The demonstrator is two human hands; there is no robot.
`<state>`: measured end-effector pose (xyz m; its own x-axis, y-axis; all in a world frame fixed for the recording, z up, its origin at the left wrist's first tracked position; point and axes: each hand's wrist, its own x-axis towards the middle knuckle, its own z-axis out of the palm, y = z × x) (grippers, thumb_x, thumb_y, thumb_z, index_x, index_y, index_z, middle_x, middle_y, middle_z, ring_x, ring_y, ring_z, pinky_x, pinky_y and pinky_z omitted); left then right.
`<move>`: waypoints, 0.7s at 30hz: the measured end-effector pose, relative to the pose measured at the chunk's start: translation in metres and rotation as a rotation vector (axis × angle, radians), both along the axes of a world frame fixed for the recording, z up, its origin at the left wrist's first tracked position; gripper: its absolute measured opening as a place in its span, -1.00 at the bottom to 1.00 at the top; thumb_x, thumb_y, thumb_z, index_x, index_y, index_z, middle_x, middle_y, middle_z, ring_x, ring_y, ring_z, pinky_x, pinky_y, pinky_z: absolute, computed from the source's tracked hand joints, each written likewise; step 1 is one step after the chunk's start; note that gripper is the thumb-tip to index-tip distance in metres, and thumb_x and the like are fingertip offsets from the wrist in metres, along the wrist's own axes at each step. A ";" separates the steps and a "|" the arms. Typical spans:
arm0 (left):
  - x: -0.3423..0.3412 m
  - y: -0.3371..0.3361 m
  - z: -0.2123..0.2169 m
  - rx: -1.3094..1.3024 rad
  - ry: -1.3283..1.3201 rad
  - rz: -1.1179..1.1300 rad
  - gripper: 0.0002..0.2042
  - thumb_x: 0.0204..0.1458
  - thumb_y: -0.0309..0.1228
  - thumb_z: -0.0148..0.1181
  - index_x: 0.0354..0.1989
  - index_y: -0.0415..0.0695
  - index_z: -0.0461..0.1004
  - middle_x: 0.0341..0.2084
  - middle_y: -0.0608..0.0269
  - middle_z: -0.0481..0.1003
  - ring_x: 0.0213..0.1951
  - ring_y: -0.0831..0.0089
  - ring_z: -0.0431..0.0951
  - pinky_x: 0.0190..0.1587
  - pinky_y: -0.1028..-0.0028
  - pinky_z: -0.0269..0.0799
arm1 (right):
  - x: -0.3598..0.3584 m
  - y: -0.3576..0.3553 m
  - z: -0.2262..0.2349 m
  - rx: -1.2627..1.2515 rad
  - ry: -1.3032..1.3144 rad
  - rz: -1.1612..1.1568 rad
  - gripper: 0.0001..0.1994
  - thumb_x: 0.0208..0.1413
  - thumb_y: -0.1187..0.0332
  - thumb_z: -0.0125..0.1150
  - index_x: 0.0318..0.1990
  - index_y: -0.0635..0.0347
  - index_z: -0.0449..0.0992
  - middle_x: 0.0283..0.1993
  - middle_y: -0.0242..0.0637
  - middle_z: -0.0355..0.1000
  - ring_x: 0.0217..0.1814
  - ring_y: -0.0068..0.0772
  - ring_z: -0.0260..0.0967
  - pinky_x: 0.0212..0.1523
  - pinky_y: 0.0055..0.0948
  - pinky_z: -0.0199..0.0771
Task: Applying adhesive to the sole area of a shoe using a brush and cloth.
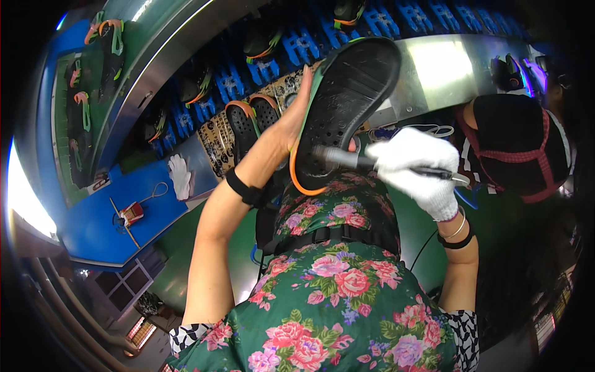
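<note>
My bare left hand (291, 124) grips a black clog (356, 87) with orange and green trim along its edge, held up in front of me. Its broad black face is turned towards me, with small holes in the lower end. In a white knit glove, my right hand (418, 164) is closed around the dark handle of a brush (341, 157). The bristles are smeared by motion and lie over the holed end of the clog; whether they touch it I cannot tell. Two more black clogs (266, 113) with orange trim stand just beyond my left wrist.
Behind the clog runs a line of blue racks (300, 46), some carrying clogs. A blue table (93, 239) at the left bears a white glove (180, 177) and a small red item (132, 213). At the right, close by, is another person (520, 146) with dark red straps.
</note>
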<state>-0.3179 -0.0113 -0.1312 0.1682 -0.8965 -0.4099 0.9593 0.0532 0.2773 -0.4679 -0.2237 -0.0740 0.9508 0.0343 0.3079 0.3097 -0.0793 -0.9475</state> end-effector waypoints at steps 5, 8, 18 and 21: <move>-0.031 0.000 -0.020 -0.001 -0.012 0.211 -0.45 0.43 -0.08 -0.32 0.18 -0.34 0.40 -0.08 -0.24 0.59 -0.17 0.07 0.69 -0.09 0.21 0.68 | 0.015 0.003 0.007 -0.146 -0.048 -0.284 -0.79 -0.04 0.62 0.43 -0.20 0.27 0.71 -0.18 -0.13 0.67 -0.21 -0.33 0.62 -0.14 -0.39 0.59; -0.049 -0.016 -0.014 0.276 -0.102 0.462 -0.58 0.44 -0.29 -0.24 0.23 -0.33 0.39 0.15 -0.11 0.49 0.18 0.15 0.53 0.30 0.13 0.43 | 0.020 0.002 0.006 -0.272 -0.129 -0.252 -0.81 -0.03 0.64 0.41 -0.21 0.28 0.69 -0.20 -0.14 0.65 -0.23 -0.34 0.60 -0.20 -0.42 0.57; -0.055 0.005 0.011 -0.372 0.398 0.417 -0.17 0.23 0.28 -0.06 0.39 -0.25 0.24 0.27 -0.12 0.40 0.23 -0.08 0.46 0.33 -0.08 0.35 | 0.002 0.005 0.012 -0.367 -0.244 -0.262 -0.78 -0.08 0.58 0.46 -0.22 0.23 0.71 -0.19 -0.18 0.65 -0.29 -0.24 0.57 -0.25 -0.36 0.55; -0.062 0.018 0.008 -0.216 0.518 0.535 -0.24 0.21 0.22 0.02 0.32 -0.23 0.37 0.17 -0.10 0.50 0.13 -0.08 0.55 0.29 -0.05 0.41 | 0.000 0.009 0.021 -0.404 -0.288 -0.339 -0.78 -0.08 0.58 0.47 -0.22 0.22 0.70 -0.22 -0.18 0.65 -0.31 -0.24 0.57 -0.28 -0.37 0.55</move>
<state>-0.3798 0.0066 -0.1227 0.4350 -0.8163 -0.3800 0.7924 0.5475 -0.2690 -0.4675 -0.2146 -0.0528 0.8097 -0.0884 0.5801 0.4437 -0.5548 -0.7038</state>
